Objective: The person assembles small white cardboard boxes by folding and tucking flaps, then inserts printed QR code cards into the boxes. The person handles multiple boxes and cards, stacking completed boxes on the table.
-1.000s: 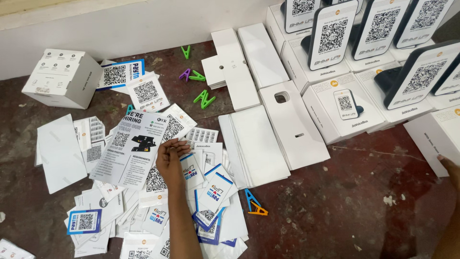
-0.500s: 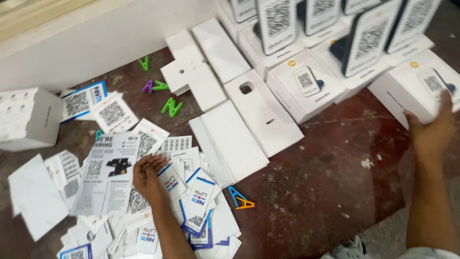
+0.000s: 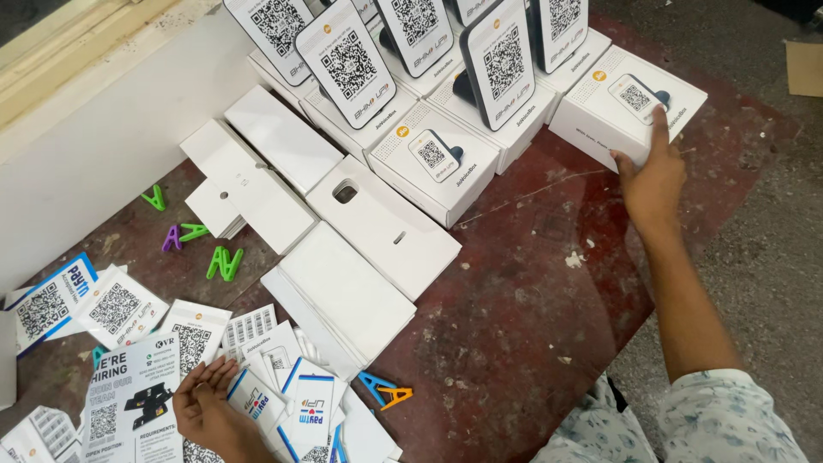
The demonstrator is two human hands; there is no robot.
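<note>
Cards (image 3: 291,403) strewn on the floor are being pressed flat under the left hand (image 3: 201,401), its fingers spread. Farther right, a white box (image 3: 619,107) is being gripped by the right hand (image 3: 651,180), fingers clamped over its near edge.

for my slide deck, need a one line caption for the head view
Right hand grips a white box; left hand rests on scattered leaflets on a red floor.

A broad bare stretch of dark red floor (image 3: 531,300) lies open between the flat white cardboard sleeves (image 3: 360,257) on the left and the right forearm, while far-side white boxes with upright code stands (image 3: 446,111) block passage.
</note>
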